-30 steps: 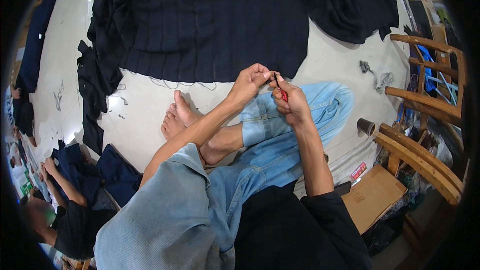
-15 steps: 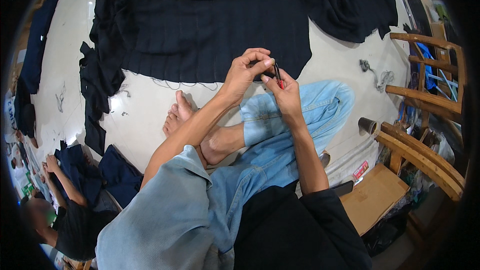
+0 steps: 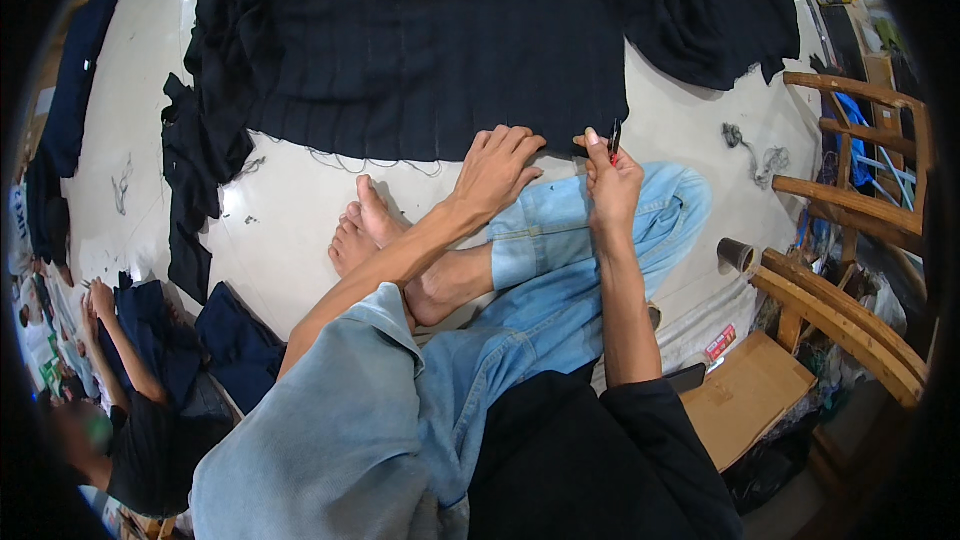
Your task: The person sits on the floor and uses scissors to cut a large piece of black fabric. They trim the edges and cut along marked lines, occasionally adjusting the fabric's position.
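A large black cloth point(image 3: 440, 70) lies spread on the floor in front of me, with loose threads along its near hem. My left hand point(image 3: 496, 176) rests on that hem, palm down, fingers stretched out over the fabric. To its right, my right hand point(image 3: 613, 186) is closed around small thread snips point(image 3: 614, 143) with dark blades and a red part; the blades point away from me. The thumb and forefinger of this hand also meet at the cloth's near right corner. Whether they pinch the fabric is too small to tell.
Wooden chair frames point(image 3: 850, 192) stand at the right, beside a dark cup point(image 3: 735, 254) and a flattened cardboard piece point(image 3: 750, 395). Grey thread tangles point(image 3: 757, 152) lie on the floor. At the lower left another person point(image 3: 150, 440) sits among dark blue cloth pieces point(image 3: 238, 345).
My hands have come apart. The left has lowered flat onto the cloth's hem; the right has shifted right with the snips to the cloth's corner.
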`<action>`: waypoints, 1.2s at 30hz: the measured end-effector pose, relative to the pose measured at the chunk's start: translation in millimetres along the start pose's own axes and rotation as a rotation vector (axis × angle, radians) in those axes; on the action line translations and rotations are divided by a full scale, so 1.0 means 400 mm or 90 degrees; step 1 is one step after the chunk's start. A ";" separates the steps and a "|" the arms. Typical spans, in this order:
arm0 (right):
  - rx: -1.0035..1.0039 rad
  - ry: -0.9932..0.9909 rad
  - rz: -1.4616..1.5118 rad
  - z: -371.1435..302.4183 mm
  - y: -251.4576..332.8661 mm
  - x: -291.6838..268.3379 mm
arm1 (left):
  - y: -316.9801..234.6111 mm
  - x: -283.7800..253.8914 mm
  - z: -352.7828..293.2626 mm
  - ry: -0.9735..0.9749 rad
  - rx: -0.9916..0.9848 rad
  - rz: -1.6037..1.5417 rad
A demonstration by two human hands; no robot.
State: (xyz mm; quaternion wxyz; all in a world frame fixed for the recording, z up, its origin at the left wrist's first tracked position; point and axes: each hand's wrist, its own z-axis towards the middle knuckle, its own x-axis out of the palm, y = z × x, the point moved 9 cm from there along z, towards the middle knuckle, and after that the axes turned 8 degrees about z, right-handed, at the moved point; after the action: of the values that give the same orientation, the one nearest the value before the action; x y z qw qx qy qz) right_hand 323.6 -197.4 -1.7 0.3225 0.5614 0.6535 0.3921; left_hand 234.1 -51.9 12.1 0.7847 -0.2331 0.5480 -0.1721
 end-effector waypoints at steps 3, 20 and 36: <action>0.023 0.009 0.001 0.014 -0.008 -0.006 | 0.023 0.010 0.009 -0.003 -0.038 -0.012; 0.252 0.192 0.171 -0.119 -0.069 0.054 | 0.105 0.077 -0.042 0.142 -0.455 -0.724; 0.325 0.260 0.160 -0.080 -0.144 0.120 | 0.095 0.058 -0.054 0.123 -0.456 -0.778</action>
State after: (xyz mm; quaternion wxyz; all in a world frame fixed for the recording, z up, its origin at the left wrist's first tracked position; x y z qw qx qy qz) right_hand 260.5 -158.6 -35.8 -0.0167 0.6098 0.7075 0.3567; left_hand 222.3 -36.1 -33.2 0.3709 -0.7255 0.4093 -0.4105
